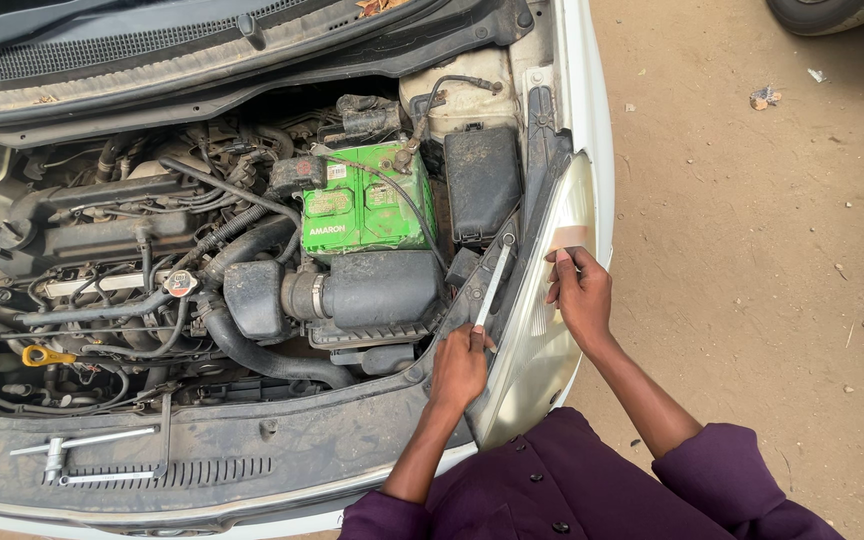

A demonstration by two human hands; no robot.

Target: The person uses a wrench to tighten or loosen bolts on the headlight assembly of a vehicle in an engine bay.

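My left hand (460, 368) grips a spanner (493, 284) set upright behind the headlight (537, 340), beside the green battery (367, 208). My right hand (580, 295) rests flat-fingered on the lens.

1. Spanner (493, 284): a slim, flat, silver metal tool. It lies slanted, its upper end up against the dark bracket behind the headlamp, near the right edge of the engine bay. Its lower end is gripped in the closed fingers of the left hand (460, 366).

2. Headlamp (542, 320): a long, clear plastic lens, cloudy and yellowed, with a pale orange patch near its top. It sits at the front right corner of the white car, running along the wing. The right hand (580, 292) rests on its outer face, fingertips near the orange patch.
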